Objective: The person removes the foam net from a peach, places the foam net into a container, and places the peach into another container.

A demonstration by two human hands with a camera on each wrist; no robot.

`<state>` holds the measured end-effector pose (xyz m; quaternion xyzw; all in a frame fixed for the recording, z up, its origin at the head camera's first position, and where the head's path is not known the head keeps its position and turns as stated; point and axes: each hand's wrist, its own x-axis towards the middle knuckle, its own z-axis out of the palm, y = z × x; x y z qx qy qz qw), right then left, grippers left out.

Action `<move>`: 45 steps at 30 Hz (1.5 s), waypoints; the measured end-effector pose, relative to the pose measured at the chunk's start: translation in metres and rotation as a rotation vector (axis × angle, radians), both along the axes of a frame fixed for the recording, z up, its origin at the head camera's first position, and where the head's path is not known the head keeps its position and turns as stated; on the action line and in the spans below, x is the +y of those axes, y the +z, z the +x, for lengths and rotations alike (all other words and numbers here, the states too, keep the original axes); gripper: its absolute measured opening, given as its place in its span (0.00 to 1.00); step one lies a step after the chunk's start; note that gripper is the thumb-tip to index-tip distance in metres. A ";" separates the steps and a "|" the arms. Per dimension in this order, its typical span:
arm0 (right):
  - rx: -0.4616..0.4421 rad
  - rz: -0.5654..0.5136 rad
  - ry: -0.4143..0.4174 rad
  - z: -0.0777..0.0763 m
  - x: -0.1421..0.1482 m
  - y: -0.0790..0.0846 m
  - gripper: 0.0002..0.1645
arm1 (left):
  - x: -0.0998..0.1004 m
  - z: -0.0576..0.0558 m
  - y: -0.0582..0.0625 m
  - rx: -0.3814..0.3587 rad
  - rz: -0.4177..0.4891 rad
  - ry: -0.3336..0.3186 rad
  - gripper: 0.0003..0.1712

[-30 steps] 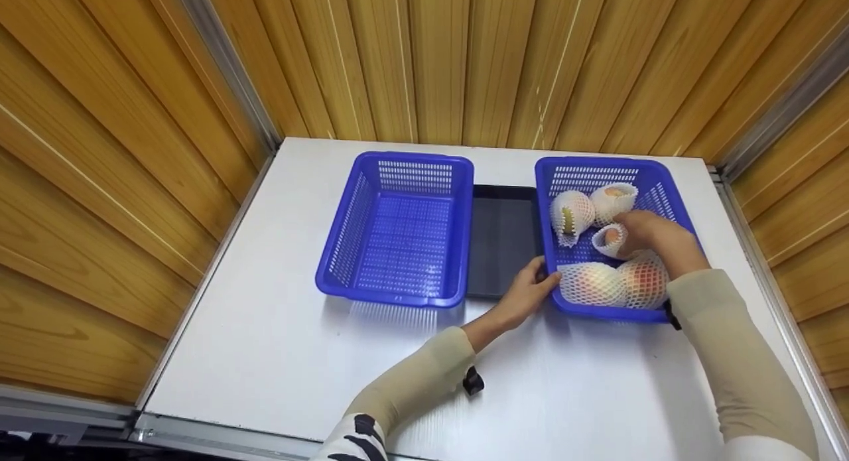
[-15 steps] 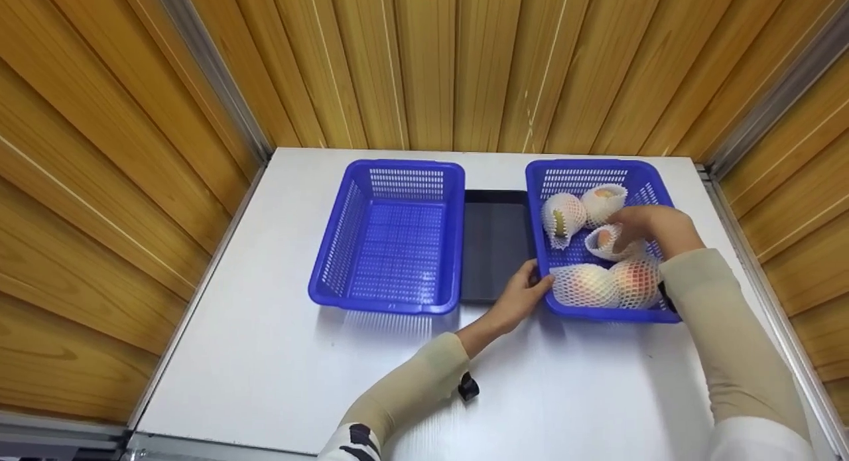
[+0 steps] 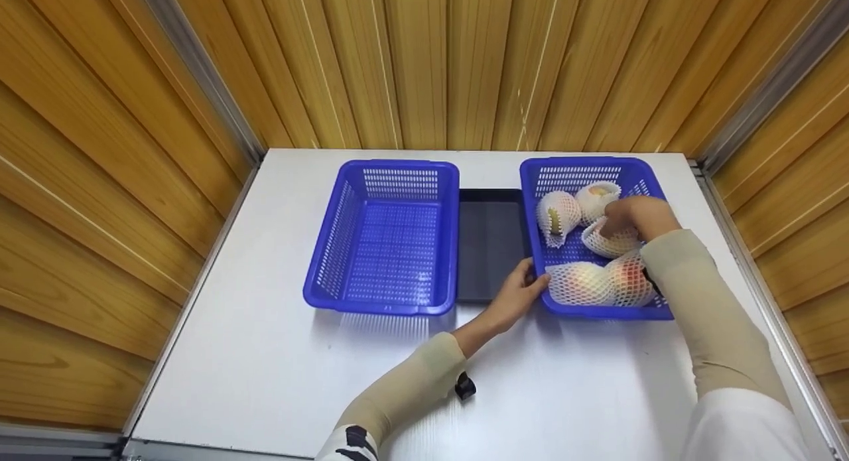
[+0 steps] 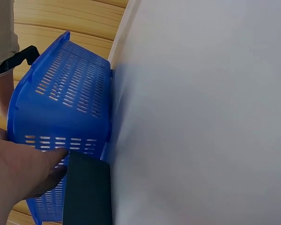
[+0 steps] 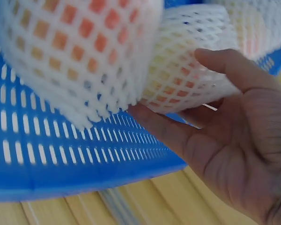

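A blue basket (image 3: 597, 312) on the right of the white table holds several reddish-yellow fruits in white foam nets. My right hand (image 3: 643, 215) reaches into it, its thumb and fingers around a net-wrapped fruit (image 5: 178, 75) near the basket's right side. In the right wrist view, the thumb lies on top of this net and fingers reach beneath. Two netted fruits lie at the back, among them one (image 3: 558, 212) with a green-yellow patch. In front, a fruit (image 5: 79, 42) bulges in a net. My left hand (image 3: 514, 298) holds the basket's near left corner, thumb at the rim, fingers along the outer wall.
A second blue basket (image 3: 381, 308) stands left with a bare bottom. Between the two baskets lies a shallow black tray (image 3: 491, 249), right by my left fingers. Wood-patterned walls (image 3: 424, 63) rise behind and at both sides of the white table (image 3: 252, 355).
My right hand has shifted slightly within the basket, and its fingers now cover the net's mouth where pink fruit showed before. The left hand keeps its hold. The head view has shifted a little.
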<state>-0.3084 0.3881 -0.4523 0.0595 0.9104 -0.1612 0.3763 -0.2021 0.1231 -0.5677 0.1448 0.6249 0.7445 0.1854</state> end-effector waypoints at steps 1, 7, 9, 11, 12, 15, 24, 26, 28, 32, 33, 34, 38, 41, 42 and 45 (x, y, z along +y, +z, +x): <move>-0.002 0.025 0.037 -0.001 -0.003 0.000 0.46 | 0.000 -0.001 0.001 -0.003 0.008 -0.005 0.24; 0.039 0.153 0.249 -0.003 -0.015 -0.003 0.47 | -0.004 -0.006 0.006 0.013 0.002 -0.014 0.25; 0.048 0.164 0.279 -0.003 -0.016 -0.007 0.45 | -0.004 -0.006 0.006 0.020 -0.012 -0.016 0.25; 0.058 0.165 0.302 -0.003 -0.012 -0.012 0.43 | -0.004 -0.006 0.006 0.020 -0.023 -0.022 0.24; 0.064 0.165 0.311 -0.002 -0.009 -0.014 0.44 | -0.003 -0.006 0.005 0.022 -0.024 -0.028 0.24; 0.065 0.148 0.303 -0.001 -0.003 -0.021 0.45 | -0.001 -0.006 0.004 0.025 -0.034 -0.040 0.24; 0.093 0.109 0.284 -0.003 -0.004 -0.027 0.45 | -0.003 -0.008 0.004 0.021 -0.029 -0.035 0.24; 0.085 0.100 0.270 -0.002 -0.002 -0.026 0.47 | -0.002 -0.007 0.003 0.024 -0.029 -0.033 0.24; 0.067 0.095 0.251 -0.001 0.000 -0.026 0.52 | -0.001 -0.005 0.001 0.021 -0.031 -0.031 0.25; 0.057 0.108 0.258 0.002 0.004 -0.030 0.58 | -0.001 0.001 -0.004 0.023 -0.026 -0.032 0.25; 0.062 0.111 0.270 0.002 0.005 -0.032 0.59 | -0.001 0.002 -0.005 0.024 -0.029 -0.031 0.25; 0.069 0.114 0.283 0.002 0.005 -0.034 0.59 | -0.001 0.003 -0.006 0.024 -0.026 -0.032 0.25; 0.077 0.109 0.278 0.000 0.004 -0.040 0.61 | -0.002 0.004 -0.007 0.032 -0.038 -0.037 0.26; 0.100 0.110 0.277 -0.003 0.004 -0.039 0.60 | -0.002 0.003 -0.005 0.031 -0.046 -0.033 0.26; 0.107 0.112 0.283 -0.004 0.005 -0.038 0.59 | -0.001 0.003 -0.003 0.029 -0.050 -0.032 0.27; 0.151 0.129 0.320 -0.007 0.010 -0.034 0.55 | 0.001 0.001 0.000 0.024 -0.051 -0.036 0.27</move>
